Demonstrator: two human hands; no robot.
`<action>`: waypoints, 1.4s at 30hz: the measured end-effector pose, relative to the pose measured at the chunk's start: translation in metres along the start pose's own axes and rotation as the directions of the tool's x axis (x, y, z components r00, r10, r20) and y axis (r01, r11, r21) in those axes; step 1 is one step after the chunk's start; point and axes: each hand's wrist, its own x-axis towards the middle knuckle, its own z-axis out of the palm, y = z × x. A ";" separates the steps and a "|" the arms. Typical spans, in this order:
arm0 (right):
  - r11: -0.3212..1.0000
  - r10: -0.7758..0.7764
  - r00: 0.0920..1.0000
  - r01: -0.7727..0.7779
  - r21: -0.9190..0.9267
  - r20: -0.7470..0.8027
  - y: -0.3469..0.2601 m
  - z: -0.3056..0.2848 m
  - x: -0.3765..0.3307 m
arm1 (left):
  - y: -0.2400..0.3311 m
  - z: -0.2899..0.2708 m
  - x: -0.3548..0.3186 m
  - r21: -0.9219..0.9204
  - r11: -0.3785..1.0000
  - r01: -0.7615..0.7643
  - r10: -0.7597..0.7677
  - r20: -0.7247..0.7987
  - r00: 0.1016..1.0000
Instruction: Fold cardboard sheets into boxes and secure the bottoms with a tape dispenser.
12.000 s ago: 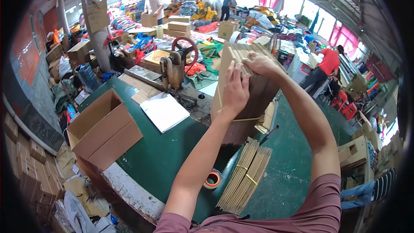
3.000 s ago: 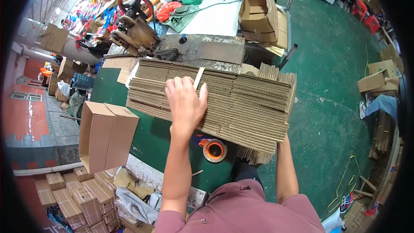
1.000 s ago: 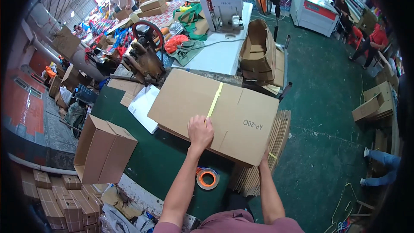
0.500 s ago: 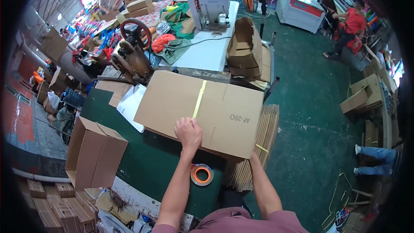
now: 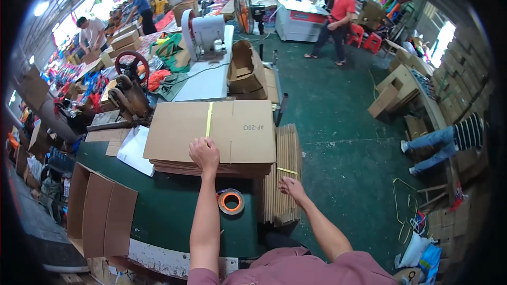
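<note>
A stack of flattened brown cartons (image 5: 248, 148) lies on the green worktable (image 5: 163, 200), with a yellow strap (image 5: 209, 113) running across its top. My left hand (image 5: 204, 154) is closed round the strap near the stack's front edge. Off the stack's right front corner, my right hand (image 5: 291, 187) is free, its fingers loosely bent and apart. It hovers over a second strapped bundle of flattened cartons (image 5: 272, 200) standing on edge beside the table. A tape roll with an orange core (image 5: 231, 201) lies just right of my left forearm.
An open carton (image 5: 105, 214) stands at the table's left edge, and white paper (image 5: 136, 150) lies beside the stack. Behind are an old machine with a red wheel (image 5: 132, 84) and a white machine (image 5: 206, 34). A person in red (image 5: 340, 13) stands beyond the green floor.
My right hand has come off the stack's right corner and now hangs free beside it. The stack, tilted before, lies flatter and squarer. My left hand stays on the strap; the view has turned right.
</note>
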 end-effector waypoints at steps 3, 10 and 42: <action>0.997 0.072 0.984 -0.067 0.034 -0.166 0.069 -0.056 -0.049 | 0.002 0.000 0.001 0.028 0.999 -0.029 0.029 -0.010 1.000; 0.804 0.433 0.842 -0.522 -0.284 -0.321 0.192 -0.103 -0.167 | 0.002 -0.005 -0.004 0.079 0.997 -0.006 0.011 -0.062 0.998; 0.919 0.371 0.700 -0.369 0.136 -0.610 0.309 -0.489 -0.216 | 0.106 0.066 -0.052 0.568 0.092 -0.818 0.584 0.635 0.506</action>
